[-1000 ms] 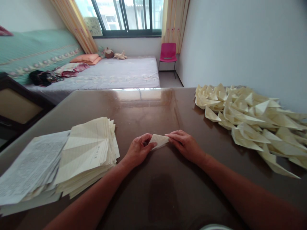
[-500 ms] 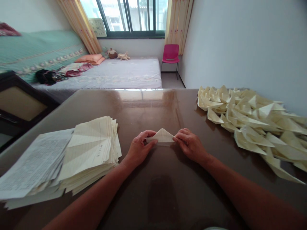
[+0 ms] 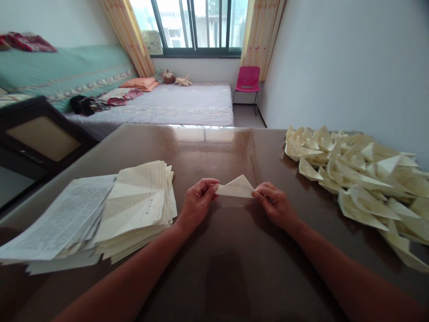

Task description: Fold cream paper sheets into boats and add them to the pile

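Daylight from the washed-out sliding window (image 3: 209,27) glares along the far edge of the table (image 3: 150,147), whose near part lies dim. Distortion stretches paper boats (image 3: 362,212) at the right edge; the folded paper (image 3: 238,188) looks soft.

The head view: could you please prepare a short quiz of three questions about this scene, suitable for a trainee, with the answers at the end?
1. True or false: the left hand and the right hand both hold the folded paper.

2. Choose one. What lies on the table to the right of the right hand?
A) a plush toy
B) a pile of folded paper shapes
C) a clock

3. Fill in the missing colour: the chair beyond the table has a ____ seat and back.

Key: 1. True. 2. B. 3. Pink.
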A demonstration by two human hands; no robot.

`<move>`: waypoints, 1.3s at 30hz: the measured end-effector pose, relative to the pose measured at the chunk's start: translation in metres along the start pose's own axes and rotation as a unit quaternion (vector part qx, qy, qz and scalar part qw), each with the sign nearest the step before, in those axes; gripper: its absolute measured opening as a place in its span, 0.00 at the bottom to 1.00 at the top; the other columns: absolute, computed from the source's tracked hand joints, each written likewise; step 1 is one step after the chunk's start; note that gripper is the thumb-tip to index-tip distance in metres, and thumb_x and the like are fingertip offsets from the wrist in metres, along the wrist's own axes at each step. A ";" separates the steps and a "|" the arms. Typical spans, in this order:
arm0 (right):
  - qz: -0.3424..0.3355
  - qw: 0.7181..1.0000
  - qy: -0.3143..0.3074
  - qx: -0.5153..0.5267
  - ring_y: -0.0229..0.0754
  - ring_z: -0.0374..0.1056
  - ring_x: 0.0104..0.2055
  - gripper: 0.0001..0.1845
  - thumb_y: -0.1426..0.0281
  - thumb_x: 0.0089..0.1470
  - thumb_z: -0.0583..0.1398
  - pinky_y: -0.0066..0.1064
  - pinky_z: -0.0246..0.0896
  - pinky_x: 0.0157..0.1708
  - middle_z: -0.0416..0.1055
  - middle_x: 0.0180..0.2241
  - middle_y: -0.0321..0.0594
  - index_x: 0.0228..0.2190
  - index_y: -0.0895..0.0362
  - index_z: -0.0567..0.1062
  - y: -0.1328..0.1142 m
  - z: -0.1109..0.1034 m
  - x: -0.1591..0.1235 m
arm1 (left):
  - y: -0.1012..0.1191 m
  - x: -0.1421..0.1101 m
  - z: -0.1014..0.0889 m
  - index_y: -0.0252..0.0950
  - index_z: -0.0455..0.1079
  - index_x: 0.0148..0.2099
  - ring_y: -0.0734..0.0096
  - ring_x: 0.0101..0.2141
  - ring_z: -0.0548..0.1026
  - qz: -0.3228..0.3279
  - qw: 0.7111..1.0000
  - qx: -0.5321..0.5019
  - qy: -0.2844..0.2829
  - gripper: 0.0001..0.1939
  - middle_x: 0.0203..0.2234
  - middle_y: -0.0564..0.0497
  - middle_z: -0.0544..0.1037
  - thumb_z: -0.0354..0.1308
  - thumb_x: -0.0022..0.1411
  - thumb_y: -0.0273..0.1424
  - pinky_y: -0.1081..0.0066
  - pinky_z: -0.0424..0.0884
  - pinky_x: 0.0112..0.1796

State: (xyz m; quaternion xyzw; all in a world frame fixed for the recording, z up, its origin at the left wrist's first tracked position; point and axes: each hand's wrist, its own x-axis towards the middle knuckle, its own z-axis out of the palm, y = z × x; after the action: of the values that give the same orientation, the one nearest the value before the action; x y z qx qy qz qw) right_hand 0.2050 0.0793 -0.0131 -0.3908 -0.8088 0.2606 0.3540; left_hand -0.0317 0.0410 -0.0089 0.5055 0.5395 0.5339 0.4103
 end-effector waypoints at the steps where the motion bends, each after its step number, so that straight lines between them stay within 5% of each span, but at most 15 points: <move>1: 0.000 1.000 0.002 0.004 0.41 0.63 0.33 0.13 0.65 0.62 0.53 0.33 0.59 0.36 0.66 0.28 0.38 0.26 0.54 0.70 0.000 0.001 0.000 | 0.000 0.000 0.000 0.36 0.69 0.41 0.76 0.26 0.71 0.008 1.000 -0.003 0.011 0.12 0.25 0.56 0.73 0.59 0.59 0.39 0.76 0.69 0.31; 19: 0.006 0.999 0.044 0.003 0.41 0.63 0.32 0.14 0.64 0.61 0.54 0.33 0.59 0.34 0.66 0.27 0.38 0.25 0.54 0.70 -0.008 0.003 -0.002 | 0.002 -0.002 0.000 0.33 0.76 0.40 0.73 0.29 0.73 0.006 0.999 0.049 -0.004 0.17 0.27 0.51 0.78 0.61 0.57 0.42 0.75 0.70 0.33; 32: 0.008 0.999 0.021 -0.033 0.40 0.60 0.31 0.17 0.64 0.62 0.52 0.33 0.55 0.33 0.63 0.24 0.37 0.22 0.55 0.66 -0.006 0.000 0.000 | -0.001 -0.003 0.000 0.34 0.65 0.28 0.80 0.19 0.60 -0.034 0.984 0.111 -0.134 0.18 0.18 0.58 0.65 0.53 0.62 0.44 0.78 0.57 0.22; 39: 0.016 0.999 -0.004 -0.042 0.39 0.60 0.30 0.18 0.64 0.62 0.51 0.31 0.54 0.31 0.62 0.24 0.36 0.21 0.55 0.64 -0.009 0.001 0.000 | 0.008 -0.004 0.000 0.36 0.58 0.24 0.78 0.21 0.57 0.009 0.972 0.197 -0.130 0.20 0.17 0.59 0.59 0.48 0.65 0.41 0.76 0.55 0.25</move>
State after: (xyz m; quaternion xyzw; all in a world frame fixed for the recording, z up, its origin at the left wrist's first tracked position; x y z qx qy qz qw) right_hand 0.2002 0.0743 -0.0067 -0.4174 -0.8139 0.2332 0.3300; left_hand -0.0307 0.0364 -0.0009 0.6463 0.5716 0.3503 0.3645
